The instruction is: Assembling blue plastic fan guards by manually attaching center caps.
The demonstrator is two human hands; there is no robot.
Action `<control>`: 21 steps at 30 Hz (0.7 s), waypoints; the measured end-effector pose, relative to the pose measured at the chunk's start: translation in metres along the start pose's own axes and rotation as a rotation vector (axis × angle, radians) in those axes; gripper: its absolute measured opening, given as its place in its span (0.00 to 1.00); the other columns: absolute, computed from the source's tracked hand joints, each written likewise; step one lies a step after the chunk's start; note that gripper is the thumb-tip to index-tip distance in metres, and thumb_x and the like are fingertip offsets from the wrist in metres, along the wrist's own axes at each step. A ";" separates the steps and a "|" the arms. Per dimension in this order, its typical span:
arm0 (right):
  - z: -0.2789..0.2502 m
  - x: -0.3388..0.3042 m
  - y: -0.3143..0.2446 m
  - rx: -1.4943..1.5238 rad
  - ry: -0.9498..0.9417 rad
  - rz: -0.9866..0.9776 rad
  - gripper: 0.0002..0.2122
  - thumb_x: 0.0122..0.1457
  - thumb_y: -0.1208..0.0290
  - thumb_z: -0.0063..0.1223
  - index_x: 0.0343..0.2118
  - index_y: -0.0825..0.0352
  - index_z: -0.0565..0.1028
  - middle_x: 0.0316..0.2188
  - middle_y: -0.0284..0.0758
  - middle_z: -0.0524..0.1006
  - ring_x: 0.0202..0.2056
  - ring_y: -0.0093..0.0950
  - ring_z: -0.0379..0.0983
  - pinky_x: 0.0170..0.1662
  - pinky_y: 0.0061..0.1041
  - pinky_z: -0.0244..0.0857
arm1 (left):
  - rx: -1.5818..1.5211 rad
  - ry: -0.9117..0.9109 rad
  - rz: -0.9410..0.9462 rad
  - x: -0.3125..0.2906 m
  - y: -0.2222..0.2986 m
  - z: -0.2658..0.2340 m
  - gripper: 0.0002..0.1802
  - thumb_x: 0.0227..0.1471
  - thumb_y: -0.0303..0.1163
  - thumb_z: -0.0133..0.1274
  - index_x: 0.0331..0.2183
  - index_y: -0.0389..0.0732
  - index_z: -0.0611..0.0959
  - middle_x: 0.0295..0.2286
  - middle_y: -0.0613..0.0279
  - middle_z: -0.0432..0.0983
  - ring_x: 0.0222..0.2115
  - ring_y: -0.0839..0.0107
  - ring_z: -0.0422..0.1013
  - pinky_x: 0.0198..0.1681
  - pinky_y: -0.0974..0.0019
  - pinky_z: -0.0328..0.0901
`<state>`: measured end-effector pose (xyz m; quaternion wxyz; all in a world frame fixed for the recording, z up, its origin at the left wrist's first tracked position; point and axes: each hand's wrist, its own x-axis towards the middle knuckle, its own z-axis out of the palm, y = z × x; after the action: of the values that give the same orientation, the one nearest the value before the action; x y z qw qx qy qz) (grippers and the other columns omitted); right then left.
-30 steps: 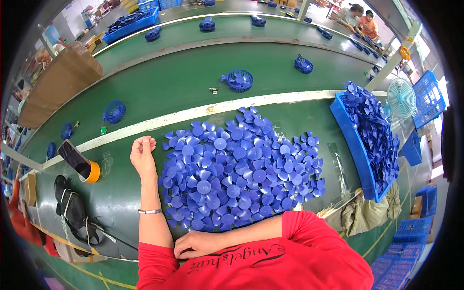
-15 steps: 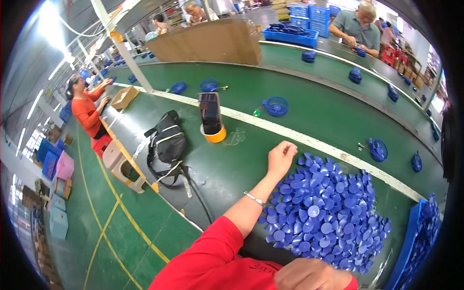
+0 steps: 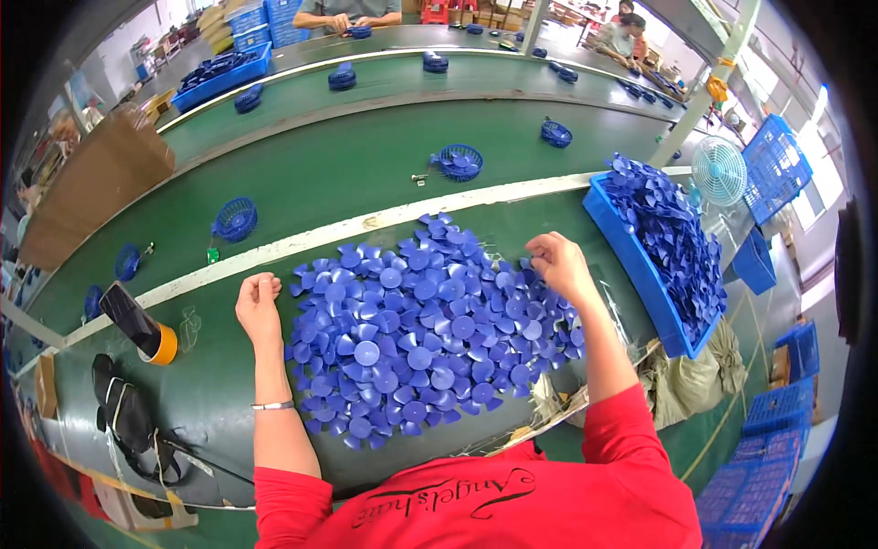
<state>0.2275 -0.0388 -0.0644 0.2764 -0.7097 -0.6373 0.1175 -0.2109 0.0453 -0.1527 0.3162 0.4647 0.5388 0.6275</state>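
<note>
A broad pile of small blue fan blades (image 3: 430, 339) covers the green table in front of me. My left hand (image 3: 259, 306) is at the pile's left edge, fingers curled closed; no part shows in it. At the upper right of the pile is my right hand (image 3: 560, 263), its thumb and fingertips drawn together over the outermost fan blades. Whatever those fingertips may hold is hidden. A blue crate (image 3: 631, 265), heaped with more fan blades, stands right of my right hand.
Beyond a white rail (image 3: 366, 224), a green belt carries round blue fan guards (image 3: 457, 163). At left are a phone (image 3: 128, 316) in a roll of yellow tape (image 3: 163, 346) and a black bag (image 3: 128, 407). A pale sack (image 3: 700, 371) lies below the crate; co-workers sit across.
My view has swung right, bringing the full crate and the whole pile into sight. My right hand has gone from near my chest out to the pile's far right edge.
</note>
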 end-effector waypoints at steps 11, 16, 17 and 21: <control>-0.015 0.032 0.017 -0.005 -0.205 -0.005 0.12 0.29 0.74 0.66 0.20 0.68 0.75 0.20 0.39 0.76 0.24 0.32 0.73 0.29 0.28 0.66 | -0.115 0.079 -0.105 -0.005 0.014 -0.037 0.11 0.55 0.33 0.48 0.34 0.35 0.77 0.29 0.59 0.76 0.28 0.72 0.72 0.33 0.72 0.68; -0.043 -0.006 -0.033 -0.111 0.206 -0.252 0.08 0.35 0.81 0.59 0.20 0.68 0.70 0.22 0.41 0.72 0.24 0.38 0.70 0.28 0.33 0.63 | -0.246 -0.054 -0.067 -0.047 0.092 -0.028 0.11 0.56 0.32 0.46 0.34 0.34 0.76 0.27 0.59 0.74 0.26 0.74 0.71 0.31 0.72 0.68; -0.036 -0.016 -0.052 -0.109 0.302 -0.391 0.08 0.36 0.81 0.58 0.20 0.68 0.70 0.23 0.40 0.72 0.25 0.39 0.69 0.28 0.33 0.62 | -0.287 -0.183 -0.109 -0.064 0.108 -0.023 0.11 0.56 0.33 0.47 0.34 0.33 0.76 0.27 0.59 0.74 0.27 0.73 0.71 0.32 0.71 0.69; 0.014 -0.079 -0.146 0.093 0.284 -0.897 0.08 0.35 0.81 0.55 0.21 0.67 0.69 0.24 0.38 0.70 0.26 0.37 0.68 0.30 0.35 0.63 | -0.619 -0.746 -0.554 -0.132 0.142 -0.009 0.28 0.57 0.46 0.41 0.49 0.32 0.67 0.41 0.44 0.70 0.44 0.58 0.69 0.45 0.53 0.67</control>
<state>0.0849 -0.1066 -0.0110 0.4160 -0.3601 -0.8308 -0.0834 -0.1560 -0.1083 -0.0468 0.7604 0.3818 0.2828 0.4427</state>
